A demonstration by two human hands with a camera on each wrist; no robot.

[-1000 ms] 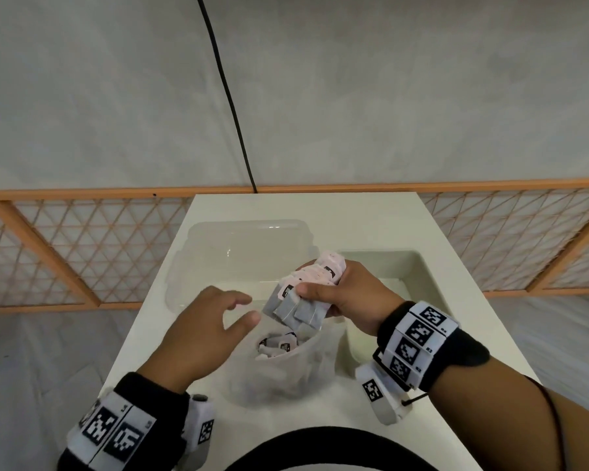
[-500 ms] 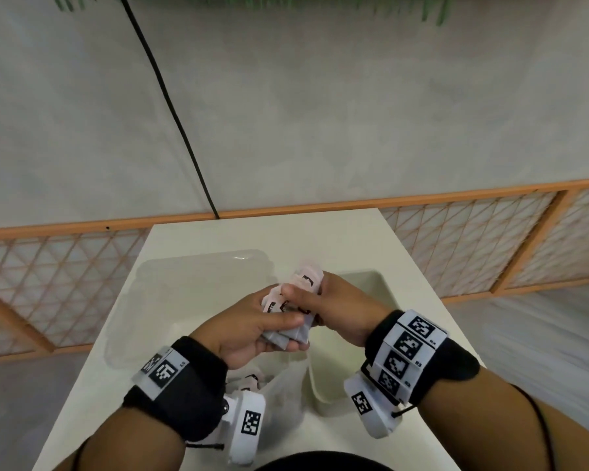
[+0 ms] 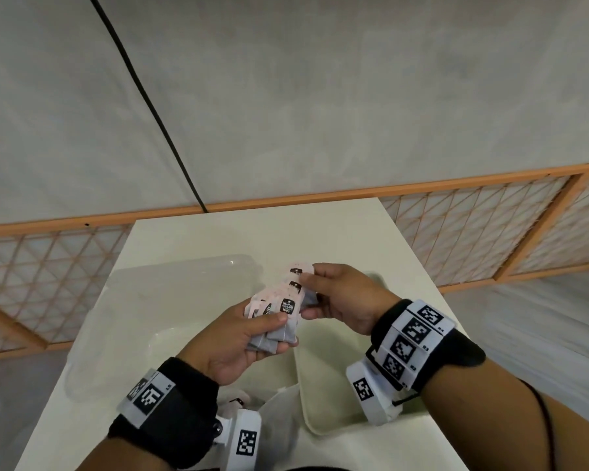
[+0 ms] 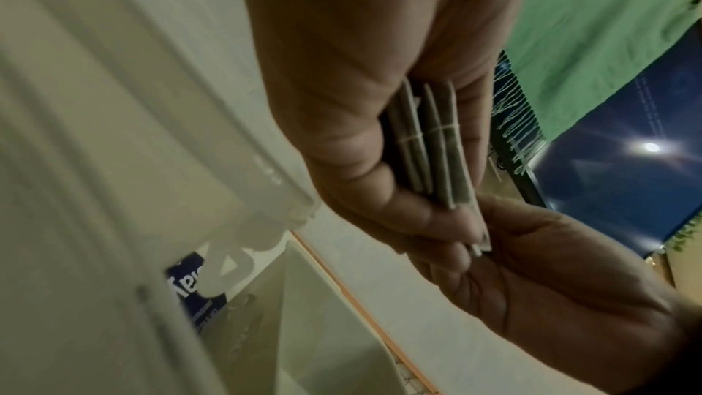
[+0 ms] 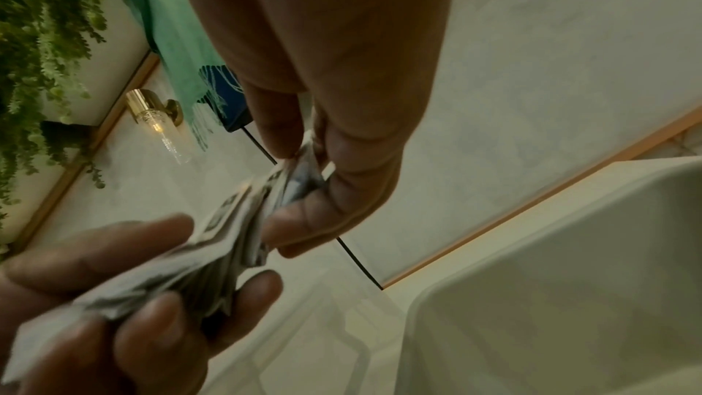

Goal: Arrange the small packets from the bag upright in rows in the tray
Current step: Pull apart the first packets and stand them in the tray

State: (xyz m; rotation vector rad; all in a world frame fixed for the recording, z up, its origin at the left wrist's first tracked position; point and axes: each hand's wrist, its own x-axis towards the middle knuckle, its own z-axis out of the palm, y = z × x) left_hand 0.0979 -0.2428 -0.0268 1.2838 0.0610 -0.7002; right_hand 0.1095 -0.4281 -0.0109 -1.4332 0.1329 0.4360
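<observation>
A fanned bunch of small tea packets [image 3: 279,309], pink-white tops with black labels over grey bodies, is held above the table between both hands. My left hand [image 3: 238,338] grips the grey lower ends [image 4: 429,143] from below. My right hand [image 3: 334,297] pinches the top packets [image 5: 300,170] at the upper right. The cream tray [image 3: 323,396] lies under the right wrist, its inside partly hidden. The clear plastic bag [image 3: 276,413] sits near the front edge under the left wrist, with a packet [image 3: 237,401] showing inside.
A clear plastic lid or container [image 3: 170,300] lies on the white table [image 3: 252,236] at the left behind the hands. An orange-framed lattice rail [image 3: 456,226] and a black cable [image 3: 157,110] run along the wall behind the table.
My left hand rose from beside the bag and took hold of the lower ends of the packets. The bunch has fanned out between both hands, and the camera tilted upward.
</observation>
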